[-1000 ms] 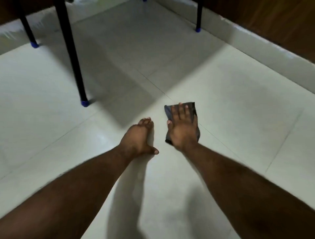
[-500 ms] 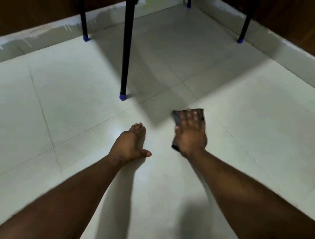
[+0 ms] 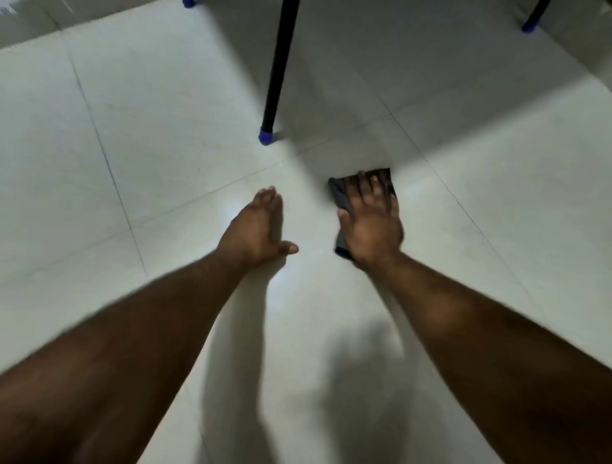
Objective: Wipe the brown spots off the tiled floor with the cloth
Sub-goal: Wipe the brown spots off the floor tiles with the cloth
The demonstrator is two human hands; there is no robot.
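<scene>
A dark folded cloth [image 3: 339, 197] lies flat on the pale tiled floor [image 3: 165, 165]. My right hand [image 3: 372, 220] presses on top of it with straight fingers and covers most of it. My left hand [image 3: 256, 230] rests flat on the bare tile to the left of the cloth, thumb out to the right. A tiny dark speck [image 3: 198, 169] shows on the tile to the far left of the hands. No brown spots are visible near the cloth; the floor under the cloth is hidden.
A black table leg with a blue foot cap [image 3: 266, 135] stands just beyond the hands. Two more blue caps [image 3: 529, 26] [image 3: 188, 3] show at the top. The table's shadow falls over the tiles ahead of the cloth.
The view has swung left, so the table leg now appears further right and closer. My right hand stays pressed on the cloth, and my left hand stays on the tile beside it.
</scene>
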